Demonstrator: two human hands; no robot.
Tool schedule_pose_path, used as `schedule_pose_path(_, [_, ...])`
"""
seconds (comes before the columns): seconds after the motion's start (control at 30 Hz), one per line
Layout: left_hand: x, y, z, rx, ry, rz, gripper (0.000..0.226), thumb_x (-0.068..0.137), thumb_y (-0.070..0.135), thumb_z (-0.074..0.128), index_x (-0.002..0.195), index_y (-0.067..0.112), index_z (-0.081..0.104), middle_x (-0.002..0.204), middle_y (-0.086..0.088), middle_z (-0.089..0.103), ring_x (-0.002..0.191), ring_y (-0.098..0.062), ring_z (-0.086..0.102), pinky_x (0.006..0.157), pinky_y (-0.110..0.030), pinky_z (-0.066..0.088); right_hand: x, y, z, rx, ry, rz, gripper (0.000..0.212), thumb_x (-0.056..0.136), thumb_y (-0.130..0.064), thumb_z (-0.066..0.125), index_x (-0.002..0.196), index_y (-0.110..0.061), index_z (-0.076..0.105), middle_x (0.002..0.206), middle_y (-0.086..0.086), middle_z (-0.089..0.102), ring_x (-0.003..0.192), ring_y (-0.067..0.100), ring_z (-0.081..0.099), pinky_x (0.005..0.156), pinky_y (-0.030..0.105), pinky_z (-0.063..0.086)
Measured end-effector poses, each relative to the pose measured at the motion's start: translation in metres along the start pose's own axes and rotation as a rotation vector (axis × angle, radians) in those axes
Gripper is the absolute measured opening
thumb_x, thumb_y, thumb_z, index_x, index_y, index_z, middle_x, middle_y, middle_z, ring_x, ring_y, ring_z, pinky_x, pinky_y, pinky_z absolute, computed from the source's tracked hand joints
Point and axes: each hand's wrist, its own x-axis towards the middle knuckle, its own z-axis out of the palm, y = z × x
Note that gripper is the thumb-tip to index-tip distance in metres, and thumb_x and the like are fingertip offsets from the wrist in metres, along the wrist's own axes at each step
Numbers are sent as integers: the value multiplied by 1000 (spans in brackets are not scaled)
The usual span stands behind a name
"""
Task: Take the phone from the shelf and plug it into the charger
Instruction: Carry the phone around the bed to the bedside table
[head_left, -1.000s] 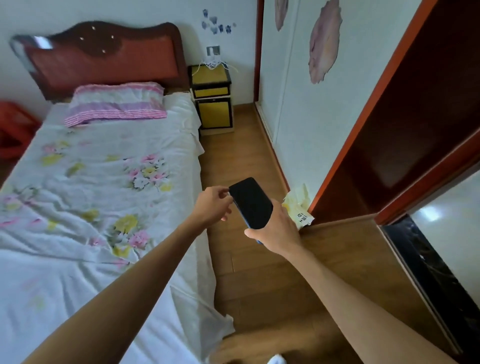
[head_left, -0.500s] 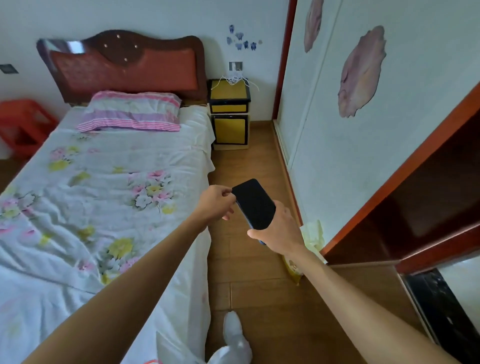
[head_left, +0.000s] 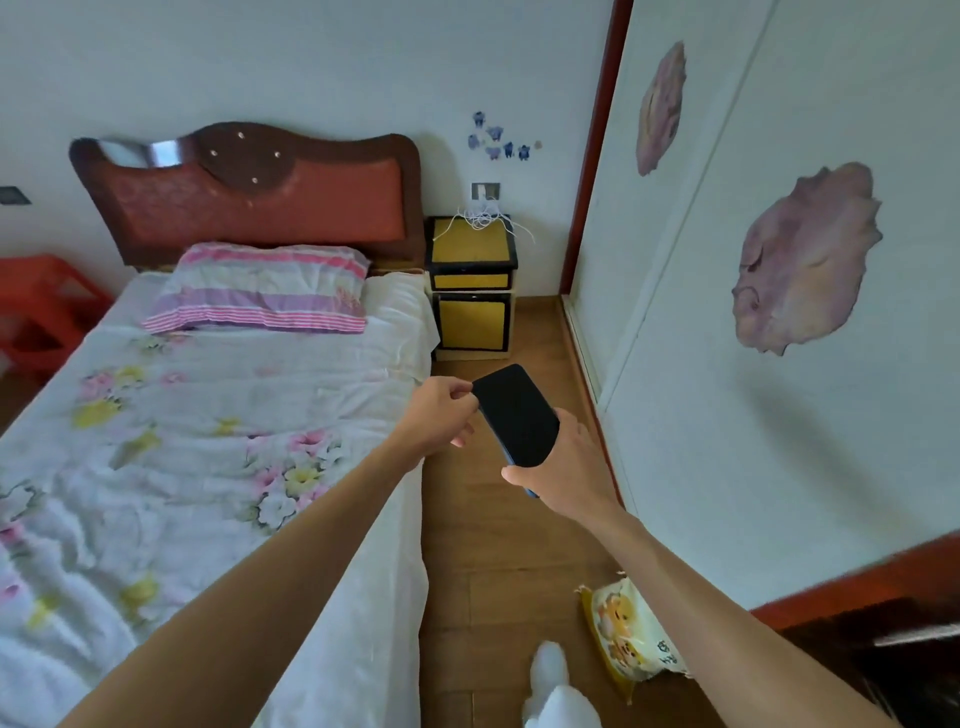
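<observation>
Glossy dark phone (head_left: 517, 415); wood plank floor (head_left: 498, 561).

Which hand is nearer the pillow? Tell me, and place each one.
Left. The left hand is over the bed's right edge, short of the pillow. The right hand, gripping the phone, is farther right, above the floor.

Nightstand (head_left: 471, 288) and its white cable (head_left: 485, 217) sit larger and nearer than before; dark doorway now slips toward the lower right edge.
</observation>
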Motion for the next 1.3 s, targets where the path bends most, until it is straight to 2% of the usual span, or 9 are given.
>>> schedule_pose_path(0.13, [71, 7, -10, 6, 22, -30, 28, 95, 23, 57, 120, 14, 67, 83, -4, 74, 69, -19, 74, 60, -24, 61, 77, -5, 3, -8, -28, -19, 84, 65, -51, 83, 133, -25, 40, 126, -2, 55, 101, 13, 57, 74, 26, 58])
schedule_pose_path(0.23, [131, 18, -16, 13, 58, -44, 31, 96, 18, 54, 124, 10, 65, 89, -4, 73, 69, -18, 74, 59, -22, 60, 142, -5, 3, -6, -37, -46, 85, 66, -52, 82, 134, -24, 41, 127, -1, 55, 102, 13, 56, 73, 23, 53])
schedule_pose_path(0.37, [211, 44, -26, 15, 62, -66, 35, 98, 15, 51, 131, 8, 61, 96, -8, 73, 74, -19, 73, 58, -21, 59, 231, -7, -5, 18, -70, -75, 85, 65, -50, 83, 134, -23, 42, 127, -2, 56, 104, 13, 56, 77, 27, 56])
schedule_pose_path(0.57, [313, 72, -40, -40, 94, -101, 42, 97, 16, 52, 138, 10, 53, 93, 0, 69, 74, -14, 71, 51, -17, 56, 348, -21, -16, 27, -115, -90, 83, 69, -45, 85, 136, -21, 42, 128, 1, 55, 109, 16, 57, 83, 33, 58])
schedule_pose_path(0.83, [470, 60, -66, -54, 81, -137, 42, 97, 15, 51, 138, 8, 53, 102, -7, 71, 75, -17, 72, 61, -25, 60, 500, -37, 15, 13, -162, -88, 85, 70, -41, 85, 138, -19, 41, 131, 2, 54, 113, 17, 56, 81, 28, 50])
schedule_pose_path(0.97, [564, 52, -91, -53, 62, -129, 40, 97, 17, 51, 136, 8, 54, 101, -10, 72, 73, -18, 72, 58, -22, 58, 588, -56, 37, 1, -162, -70, 84, 71, -40, 85, 139, -18, 41, 133, 3, 54, 115, 18, 56, 82, 27, 48])
schedule_pose_path(1.17, [684, 43, -133, -73, 28, -161, 39, 96, 14, 52, 134, 7, 57, 99, -10, 73, 78, -25, 74, 62, -27, 61, 704, -88, 65, -13, -199, 10, 87, 70, -39, 86, 141, -18, 40, 133, 4, 52, 118, 20, 55, 92, 38, 54])
schedule_pose_path(1.3, [747, 36, -149, -66, -6, -204, 35, 96, 16, 52, 130, 7, 61, 98, -8, 74, 70, -17, 72, 55, -22, 58, 765, -99, 83, -7, -253, 43, 88, 68, -38, 86, 140, -20, 39, 130, 1, 52, 116, 19, 54, 90, 42, 56])
